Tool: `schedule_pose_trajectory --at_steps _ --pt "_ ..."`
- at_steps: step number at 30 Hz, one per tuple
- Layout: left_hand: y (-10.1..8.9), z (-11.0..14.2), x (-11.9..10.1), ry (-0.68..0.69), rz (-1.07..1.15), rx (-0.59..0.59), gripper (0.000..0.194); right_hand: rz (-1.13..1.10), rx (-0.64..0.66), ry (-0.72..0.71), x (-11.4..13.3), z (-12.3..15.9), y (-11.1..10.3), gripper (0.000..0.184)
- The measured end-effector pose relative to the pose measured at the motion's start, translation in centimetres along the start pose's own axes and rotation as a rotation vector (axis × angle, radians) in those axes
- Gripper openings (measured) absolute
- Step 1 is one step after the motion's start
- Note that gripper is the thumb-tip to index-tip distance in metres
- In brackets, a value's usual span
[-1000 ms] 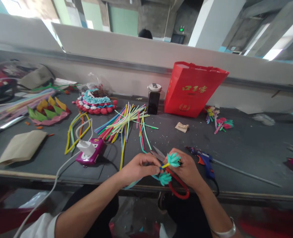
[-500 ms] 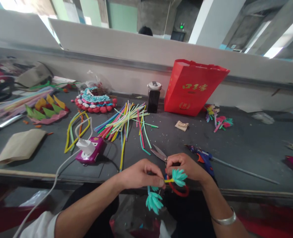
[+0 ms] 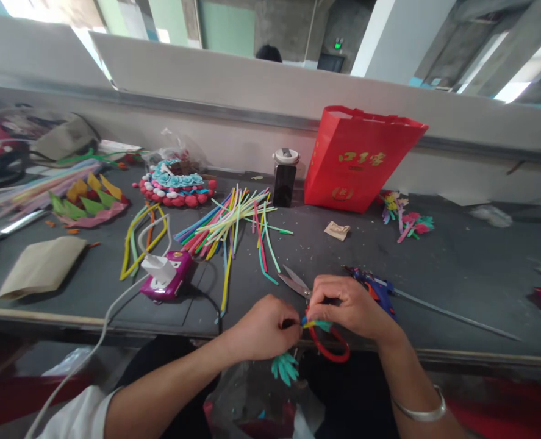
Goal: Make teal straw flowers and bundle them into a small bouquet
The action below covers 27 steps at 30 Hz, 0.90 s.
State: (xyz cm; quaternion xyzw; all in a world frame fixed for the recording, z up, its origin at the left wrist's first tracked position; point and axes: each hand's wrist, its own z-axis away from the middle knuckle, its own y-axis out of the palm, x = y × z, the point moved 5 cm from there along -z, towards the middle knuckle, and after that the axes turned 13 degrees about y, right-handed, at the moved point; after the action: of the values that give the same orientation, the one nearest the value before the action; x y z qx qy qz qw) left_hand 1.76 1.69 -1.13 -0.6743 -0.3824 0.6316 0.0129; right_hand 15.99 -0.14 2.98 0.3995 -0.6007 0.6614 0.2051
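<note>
My left hand (image 3: 268, 329) is closed, its fingertips pinching the yellow stem of a small teal pipe-cleaner flower (image 3: 324, 326). My right hand (image 3: 346, 305) is closed over that flower's petals, hiding most of them. Below my left hand hangs a second teal pipe-cleaner flower (image 3: 285, 368); its stem is hidden by the hand. Red-handled scissors (image 3: 329, 355) lie partly open at the table edge under my right hand, blades pointing away to the left. Just right of that hand rests a blue glue gun (image 3: 382, 296) with a long glue stick in it.
Loose coloured pipe cleaners (image 3: 227, 225) lie mid-table. Left of them is a purple power socket (image 3: 167, 277) with a white plug and cable. A dark bottle (image 3: 285, 180) and a red paper bag (image 3: 361, 161) stand at the back. Finished-looking pipe-cleaner flowers (image 3: 410, 222) lie right.
My right hand has moved up slightly and its fingers have closed over the teal petals, which showed spread before. The hanging flower has shifted up a little under my left hand.
</note>
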Motion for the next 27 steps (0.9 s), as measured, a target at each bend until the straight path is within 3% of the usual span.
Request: schedule_pose_trajectory --at_steps 2,4,8,13,16,19,27 --pt "-0.6 -0.2 0.2 0.015 -0.106 -0.104 0.023 0.155 -0.106 -0.077 1.0 0.4 0.2 0.029" --pt "-1.1 -0.3 0.7 -0.026 -0.059 -0.191 0.023 0.282 -0.182 -0.154 2.0 1.0 0.7 0.026" --pt "-2.2 -0.3 2.0 -0.172 0.41 -0.338 0.016 0.283 -0.232 -0.154 2.5 1.9 1.1 0.02" --pt "-3.1 -0.3 1.9 -0.16 0.856 -0.448 0.016 0.085 -0.248 0.026 0.9 1.8 0.8 0.019" --pt "-2.8 -0.3 1.5 -0.129 0.973 -0.405 0.014 -0.021 -0.231 0.132 -0.5 1.1 0.9 0.017" --pt "-1.9 0.0 1.4 -0.164 1.056 -0.313 0.015 -0.076 -0.186 0.15 -1.3 0.3 1.1 0.022" --pt "1.4 1.1 1.5 -0.403 1.012 0.08 0.015 -0.151 -0.018 0.124 -1.9 -0.5 1.3 0.026"
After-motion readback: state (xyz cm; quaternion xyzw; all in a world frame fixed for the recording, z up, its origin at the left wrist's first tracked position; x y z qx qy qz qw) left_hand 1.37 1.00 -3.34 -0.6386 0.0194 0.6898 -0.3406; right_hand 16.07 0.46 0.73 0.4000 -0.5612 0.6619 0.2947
